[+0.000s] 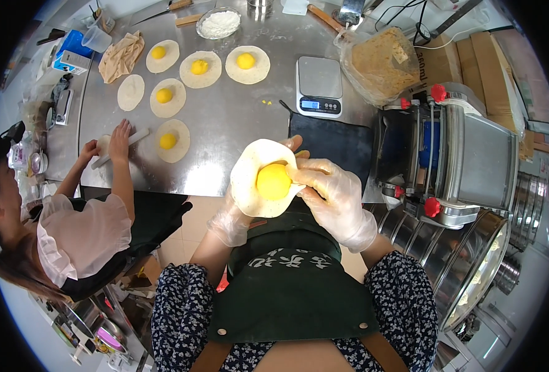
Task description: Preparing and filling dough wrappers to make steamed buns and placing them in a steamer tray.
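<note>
Above the table's front edge, a flat round of pale dough (249, 164) rests across my gloved left hand (227, 222), whose palm and most fingers it covers. A ball of yellow filling (273, 181) sits on the dough. My gloved right hand (335, 198) pinches the dough's right edge beside the ball, with thumb and fingers closed on it. Both gloves are clear and thin. On the steel table (225, 118), to the left, lie several more dough rounds with yellow balls, one of them a dough round (174, 141) nearest me. A plain dough round (130, 92) carries no ball.
At the left, a co-worker's hands (119, 139) work a rolling pin (139, 136) over dough. A kitchen scale (319, 87) and black cloth (330, 146) lie ahead right. A dough-rolling machine (454, 155) stands at right. A flour bowl (220, 23) sits at the back.
</note>
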`<state>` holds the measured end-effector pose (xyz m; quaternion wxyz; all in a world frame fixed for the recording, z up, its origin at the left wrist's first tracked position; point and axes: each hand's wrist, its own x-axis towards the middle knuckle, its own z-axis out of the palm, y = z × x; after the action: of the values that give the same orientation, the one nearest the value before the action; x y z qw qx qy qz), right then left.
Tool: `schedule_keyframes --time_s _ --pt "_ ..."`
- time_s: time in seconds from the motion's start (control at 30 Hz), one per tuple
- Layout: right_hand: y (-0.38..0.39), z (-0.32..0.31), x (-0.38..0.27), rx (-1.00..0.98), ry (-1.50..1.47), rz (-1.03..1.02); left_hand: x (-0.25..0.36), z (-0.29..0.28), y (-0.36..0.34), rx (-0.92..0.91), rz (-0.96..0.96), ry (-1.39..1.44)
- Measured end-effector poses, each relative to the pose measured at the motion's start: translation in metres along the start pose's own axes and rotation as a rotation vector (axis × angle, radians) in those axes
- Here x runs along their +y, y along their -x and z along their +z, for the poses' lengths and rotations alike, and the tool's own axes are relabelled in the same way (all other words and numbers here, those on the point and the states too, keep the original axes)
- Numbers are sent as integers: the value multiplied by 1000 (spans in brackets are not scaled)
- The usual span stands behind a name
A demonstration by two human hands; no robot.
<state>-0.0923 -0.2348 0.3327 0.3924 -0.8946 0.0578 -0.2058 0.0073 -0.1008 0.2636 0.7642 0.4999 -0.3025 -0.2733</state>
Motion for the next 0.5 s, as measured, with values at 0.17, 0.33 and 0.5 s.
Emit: schedule_keyframes --time_s 0.17,0.33,0.5 --pt "9 8 7 72 -105 62 21 -17 -1 -96 -590 1079" --pt "10 8 7 7 -52 121 32 -7 9 197 -675 572" --pt "12 6 14 -189 100 61 37 6 4 325 -682 469"
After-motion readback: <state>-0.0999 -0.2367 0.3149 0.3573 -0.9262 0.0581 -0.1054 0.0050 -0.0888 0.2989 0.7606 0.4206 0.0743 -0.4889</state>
